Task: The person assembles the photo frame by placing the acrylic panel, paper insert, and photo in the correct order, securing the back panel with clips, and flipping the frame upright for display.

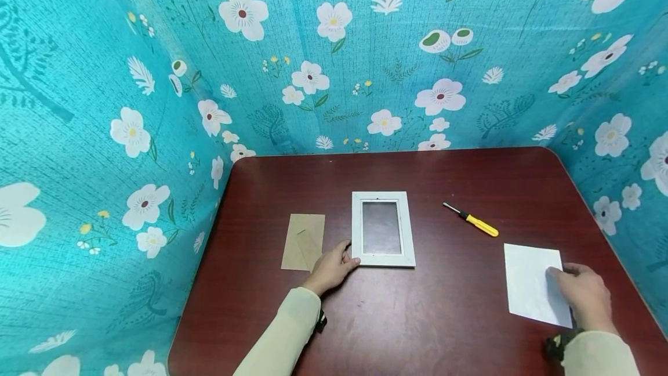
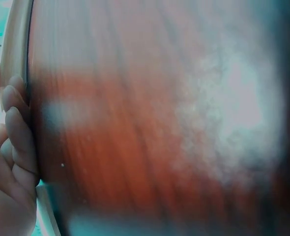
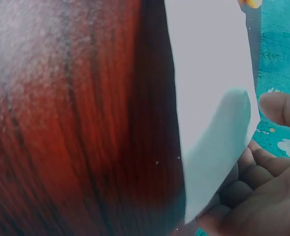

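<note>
A white picture frame (image 1: 357, 231) with a clear pane (image 1: 381, 228) lies on the dark red table. My left hand (image 1: 334, 266) grips its lower left corner, thumb at the front edge. In the left wrist view, fingers (image 2: 21, 132) curl at the frame's side (image 2: 14, 49). Left of it lies a brown backing board (image 1: 302, 225) with an easel leg, partly behind that hand. At the right, my right hand (image 1: 587, 295) holds a sheet of white paper (image 1: 532, 283) by its right edge. The right wrist view shows the paper (image 3: 209, 73) tilted, with fingers curled at its lower edge.
A screwdriver (image 1: 481, 225) with a yellow handle lies between the picture frame and the paper, towards the back. Blue flowered cloth (image 1: 365, 74) hangs behind and along both sides of the table (image 1: 443, 318).
</note>
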Demonstrator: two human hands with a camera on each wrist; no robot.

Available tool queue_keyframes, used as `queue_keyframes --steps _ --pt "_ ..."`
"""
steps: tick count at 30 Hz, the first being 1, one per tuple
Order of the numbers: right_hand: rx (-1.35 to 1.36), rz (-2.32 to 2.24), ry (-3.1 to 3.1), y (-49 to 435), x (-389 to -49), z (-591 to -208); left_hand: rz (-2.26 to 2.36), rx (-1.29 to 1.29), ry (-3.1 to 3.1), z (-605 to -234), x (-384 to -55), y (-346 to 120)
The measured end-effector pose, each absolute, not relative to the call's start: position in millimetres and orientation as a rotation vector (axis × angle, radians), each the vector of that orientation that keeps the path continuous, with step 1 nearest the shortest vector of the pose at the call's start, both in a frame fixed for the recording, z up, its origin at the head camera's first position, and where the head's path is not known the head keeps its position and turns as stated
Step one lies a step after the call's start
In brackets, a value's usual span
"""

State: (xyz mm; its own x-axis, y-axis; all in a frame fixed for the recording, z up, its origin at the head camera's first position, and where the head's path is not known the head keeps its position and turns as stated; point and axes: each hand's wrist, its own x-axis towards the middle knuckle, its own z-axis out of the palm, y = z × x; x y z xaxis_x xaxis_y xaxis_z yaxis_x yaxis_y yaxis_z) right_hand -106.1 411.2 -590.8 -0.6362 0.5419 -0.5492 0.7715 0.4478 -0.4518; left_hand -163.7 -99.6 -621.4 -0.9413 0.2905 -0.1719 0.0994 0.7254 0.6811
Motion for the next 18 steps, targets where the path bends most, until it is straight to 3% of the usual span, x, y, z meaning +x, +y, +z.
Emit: queue_keyframes --steps 18 --pt "1.184 -1.257 2.404 416 -106 -599 1.029 0.315 2.667 -623 -167 -101"
